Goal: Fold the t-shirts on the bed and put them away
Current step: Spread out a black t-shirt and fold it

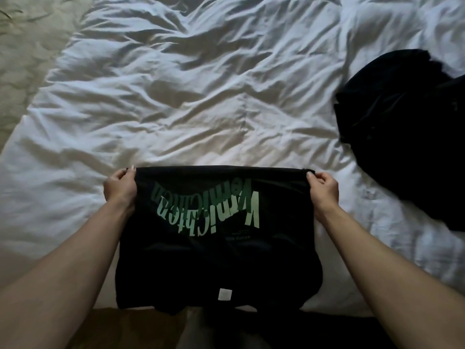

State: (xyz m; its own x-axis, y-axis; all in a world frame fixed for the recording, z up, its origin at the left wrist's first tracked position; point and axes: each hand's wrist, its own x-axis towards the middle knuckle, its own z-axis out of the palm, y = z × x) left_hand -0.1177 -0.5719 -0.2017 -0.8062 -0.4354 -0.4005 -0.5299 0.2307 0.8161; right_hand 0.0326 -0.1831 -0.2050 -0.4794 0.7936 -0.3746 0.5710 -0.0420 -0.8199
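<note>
Shirt in hand: I hold a black t-shirt with green lettering at the near edge of the bed, its far edge stretched taut and the rest draped toward me over the bed's edge.
Left hand: my left hand pinches the shirt's far left corner, fingers curled round the cloth.
Right hand: my right hand grips the far right corner the same way.
Label: a small white tag shows on the shirt's near part, so I judge that an inside face or neck area is turned up there — I cannot tell which.
Other laundry: a dark heap lies to the right of the shirt, well apart from it; probably more shirts to fold.
Handling: soft, light, limp cloth — it sags wherever it is unsupported, not fragile, little slip.
Where to hold: the corners or along a fold edge, both hands level, so the fabric stays flat as I lay it down.
</note>
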